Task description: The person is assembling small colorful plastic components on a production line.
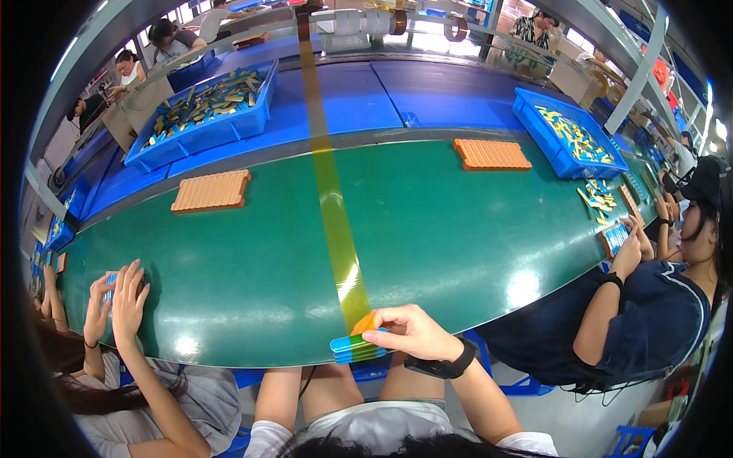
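A: Where is the small stack of thin blue flat pieces?

B: At the near edge of the green table, right in front of the person; a translucent yellow tape strip runs down across the table from the far side and ends on top of the stack.

A: And the hands?

B: The right hand lies over the stack's right end, fingers curled narrow, pinching a small orange piece against it; the left hand I cannot see, so I cannot tell its state.

A: How would the stack handle?

B: Light and stiff, I judge, but loose layers may slide apart; best pinched across the short sides, pressing the layers together; the tape looks thin, likely to crease or stick to itself.

A: Anything else about?

B: Two orange ribbed trays farther back; blue bins of yellow parts at the far edge; co-workers' hands at both sides.
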A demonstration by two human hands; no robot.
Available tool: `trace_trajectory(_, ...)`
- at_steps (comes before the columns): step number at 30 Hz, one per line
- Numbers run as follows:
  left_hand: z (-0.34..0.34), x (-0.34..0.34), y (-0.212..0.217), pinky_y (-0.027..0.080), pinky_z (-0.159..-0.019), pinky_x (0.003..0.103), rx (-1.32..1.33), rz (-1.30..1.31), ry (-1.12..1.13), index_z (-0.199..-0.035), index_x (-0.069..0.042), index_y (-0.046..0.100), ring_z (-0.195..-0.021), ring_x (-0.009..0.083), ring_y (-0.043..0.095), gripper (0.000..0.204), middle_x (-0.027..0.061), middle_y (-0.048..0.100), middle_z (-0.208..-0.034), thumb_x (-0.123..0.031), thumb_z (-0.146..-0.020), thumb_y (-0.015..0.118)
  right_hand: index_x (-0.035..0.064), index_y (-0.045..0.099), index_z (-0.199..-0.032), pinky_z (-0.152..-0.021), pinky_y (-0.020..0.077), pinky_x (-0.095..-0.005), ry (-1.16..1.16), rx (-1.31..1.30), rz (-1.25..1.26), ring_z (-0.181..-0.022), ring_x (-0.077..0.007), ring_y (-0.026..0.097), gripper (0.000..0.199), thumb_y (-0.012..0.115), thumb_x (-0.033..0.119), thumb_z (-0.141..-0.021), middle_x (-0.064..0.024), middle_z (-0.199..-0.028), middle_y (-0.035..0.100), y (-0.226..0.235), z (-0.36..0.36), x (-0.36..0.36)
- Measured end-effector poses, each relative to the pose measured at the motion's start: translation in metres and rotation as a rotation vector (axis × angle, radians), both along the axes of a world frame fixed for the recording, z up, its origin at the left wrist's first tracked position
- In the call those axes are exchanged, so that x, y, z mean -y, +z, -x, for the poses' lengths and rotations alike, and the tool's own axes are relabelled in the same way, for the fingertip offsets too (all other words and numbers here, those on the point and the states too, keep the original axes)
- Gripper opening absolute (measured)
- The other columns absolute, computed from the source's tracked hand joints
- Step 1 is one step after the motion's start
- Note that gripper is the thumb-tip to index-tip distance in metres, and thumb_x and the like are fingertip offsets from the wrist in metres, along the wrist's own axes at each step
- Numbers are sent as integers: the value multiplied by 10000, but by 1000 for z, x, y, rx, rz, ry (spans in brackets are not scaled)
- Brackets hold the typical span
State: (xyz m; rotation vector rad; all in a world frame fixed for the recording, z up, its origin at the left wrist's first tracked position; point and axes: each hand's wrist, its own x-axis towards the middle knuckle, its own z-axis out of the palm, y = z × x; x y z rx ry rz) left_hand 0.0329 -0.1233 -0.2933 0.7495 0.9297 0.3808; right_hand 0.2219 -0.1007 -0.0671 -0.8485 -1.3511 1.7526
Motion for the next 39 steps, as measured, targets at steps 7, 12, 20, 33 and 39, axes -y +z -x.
trace_trajectory(7, 11, -3, 11, 417, -825, 328, -134, -235, -79, -1036, 11, 507, -938, 232, 534, 314, 134, 572, -997, -241, -866, 428, -5, 525, -777, -624, 411, -198, 55, 40, -28, -721, -49, 489, 155, 547, 138, -831, -18, -815, 560, -7, -5, -2)
trace_trajectory(12, 19, -8, 22, 414, -828, 326, -233, -409, -131, -1036, 8, 509, -942, 230, 532, 313, 129, 573, -997, -243, -866, 427, -8, 522, -776, -609, 406, -199, 53, 6, -38, -705, -46, 478, 154, 542, 133, -834, -18, -805, 559, -1, -4, 0)
trace_trajectory(20, 30, -9, 38, 409, -832, 323, -401, -664, -233, -1036, 3, 513, -948, 228, 529, 312, 122, 575, -998, -245, -866, 426, -22, 527, -785, -641, 413, -205, 72, 27, -63, -731, -59, 488, 123, 536, 91, -831, -41, -855, 573, -3, -4, -3)
trace_trajectory(33, 28, -2, 259, 432, -631, 235, -126, -670, 6, -891, 23, 536, -749, 133, 530, 113, 88, 534, -839, -45, -836, 464, -28, 549, -843, -671, 401, -213, 84, 24, -41, -753, -78, 486, 203, 485, 163, -866, -41, -853, 565, -2, -7, 1)
trace_trajectory(39, 3, -22, 225, 416, -563, 214, -14, -697, 190, -847, 30, 511, -672, 112, 509, 152, 70, 507, -812, -52, -756, 600, -39, 526, -860, -614, 357, -233, 55, 46, -141, -674, -101, 419, 345, 375, 268, -907, -30, -764, 514, -10, -6, -1)
